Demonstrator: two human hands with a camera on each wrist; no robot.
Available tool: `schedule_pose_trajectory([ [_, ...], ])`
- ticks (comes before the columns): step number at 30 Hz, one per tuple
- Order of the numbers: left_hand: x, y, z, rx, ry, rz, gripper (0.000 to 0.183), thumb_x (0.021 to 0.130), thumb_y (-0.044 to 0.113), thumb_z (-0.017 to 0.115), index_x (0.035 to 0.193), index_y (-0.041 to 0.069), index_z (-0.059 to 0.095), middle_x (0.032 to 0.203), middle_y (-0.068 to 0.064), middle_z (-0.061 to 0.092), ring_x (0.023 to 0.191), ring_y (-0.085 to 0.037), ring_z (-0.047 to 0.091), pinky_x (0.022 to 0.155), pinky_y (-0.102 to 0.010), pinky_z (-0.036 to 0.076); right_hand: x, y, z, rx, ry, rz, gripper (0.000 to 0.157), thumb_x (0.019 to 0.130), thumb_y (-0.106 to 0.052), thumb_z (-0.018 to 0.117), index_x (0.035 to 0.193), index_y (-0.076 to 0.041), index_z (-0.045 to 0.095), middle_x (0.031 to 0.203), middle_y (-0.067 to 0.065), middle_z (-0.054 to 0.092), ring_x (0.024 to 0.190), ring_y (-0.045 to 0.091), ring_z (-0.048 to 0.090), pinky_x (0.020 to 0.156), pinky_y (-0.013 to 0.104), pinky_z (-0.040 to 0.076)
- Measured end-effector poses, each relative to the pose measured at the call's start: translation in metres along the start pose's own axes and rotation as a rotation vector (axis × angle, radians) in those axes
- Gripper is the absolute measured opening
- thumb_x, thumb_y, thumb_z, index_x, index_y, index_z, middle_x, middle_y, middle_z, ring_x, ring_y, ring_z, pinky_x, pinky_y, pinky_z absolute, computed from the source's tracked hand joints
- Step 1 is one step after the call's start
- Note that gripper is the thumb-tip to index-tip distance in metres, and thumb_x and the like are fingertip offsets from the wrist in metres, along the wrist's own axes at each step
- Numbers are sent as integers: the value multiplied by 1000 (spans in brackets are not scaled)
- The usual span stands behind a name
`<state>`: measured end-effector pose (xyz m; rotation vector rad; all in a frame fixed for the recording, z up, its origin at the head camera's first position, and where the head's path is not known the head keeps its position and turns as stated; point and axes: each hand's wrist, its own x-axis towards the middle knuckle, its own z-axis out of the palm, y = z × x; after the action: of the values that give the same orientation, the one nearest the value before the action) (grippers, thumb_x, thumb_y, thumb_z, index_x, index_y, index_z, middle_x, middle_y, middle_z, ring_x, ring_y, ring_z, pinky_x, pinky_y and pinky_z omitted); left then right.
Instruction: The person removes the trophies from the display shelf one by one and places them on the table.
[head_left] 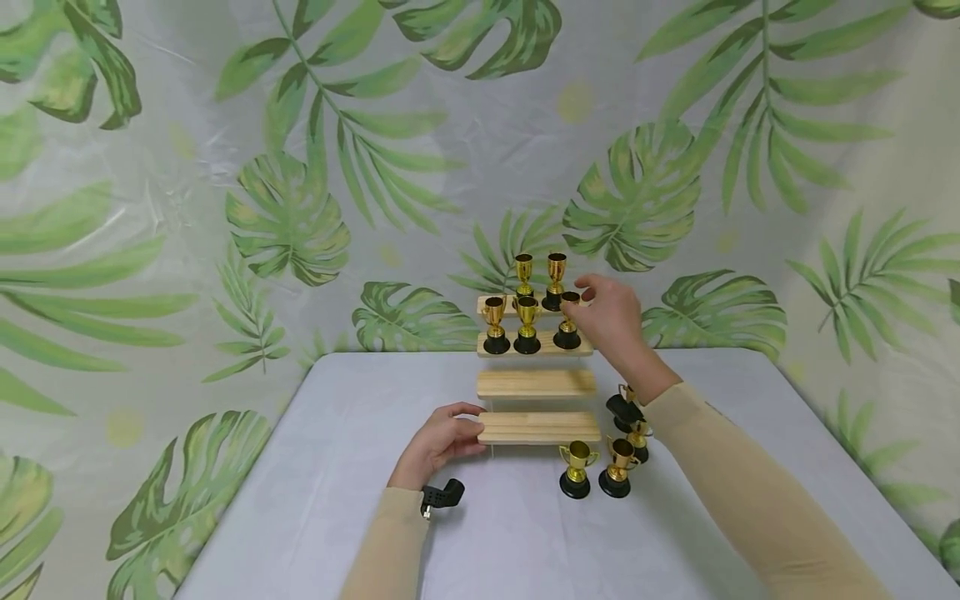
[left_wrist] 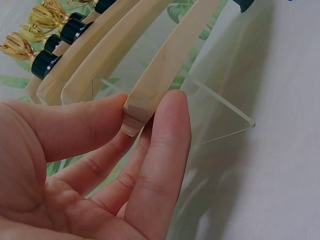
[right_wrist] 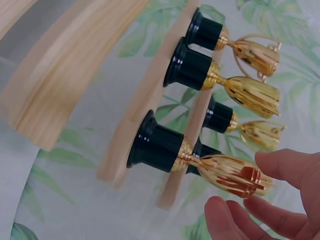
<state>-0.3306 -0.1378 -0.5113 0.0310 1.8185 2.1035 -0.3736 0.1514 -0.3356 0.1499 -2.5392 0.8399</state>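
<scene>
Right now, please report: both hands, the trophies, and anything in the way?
Left hand pinches left end of lowest shelf. Right hand at rightmost trophy of second shelf from top; trophy upright, grip unclear. Possible obstacle: other trophies on table.

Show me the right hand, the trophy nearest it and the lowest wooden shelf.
Right hand (head_left: 619, 325): head view, back of the hand.
Trophy nearest it (right_wrist: 184, 155): right wrist view, gold stem.
Lowest wooden shelf (head_left: 538, 425): head view, top surface.

Soft, even light fills the head view, faint glare streaking the leafy backdrop (head_left: 480, 167); a diffuse shadow lies on the bench (head_left: 510, 533). Both wrist views look dimmer.
</scene>
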Motion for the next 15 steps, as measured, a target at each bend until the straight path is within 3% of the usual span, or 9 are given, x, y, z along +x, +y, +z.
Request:
schedule_pose_trajectory([
  [6,-1,-1,2,6,7,-5,38,90,-1,67,127,-5,59,106,-20,65,81,-23,70,72,-35,62,1,2,6,-20,-3,6,43,90,-33,74,124,-7,70,99,15,72,74,29,63,64,43,53],
  [15,1,0,2,3,30,-10,35,89,-2,67,124,-3,62,107,-21,65,82,-24,70,73,-36,62,5,2,9,-24,5,-23,39,90,-33,74,118,-6,72,92,13,72,75,28,65,67,45,55],
])
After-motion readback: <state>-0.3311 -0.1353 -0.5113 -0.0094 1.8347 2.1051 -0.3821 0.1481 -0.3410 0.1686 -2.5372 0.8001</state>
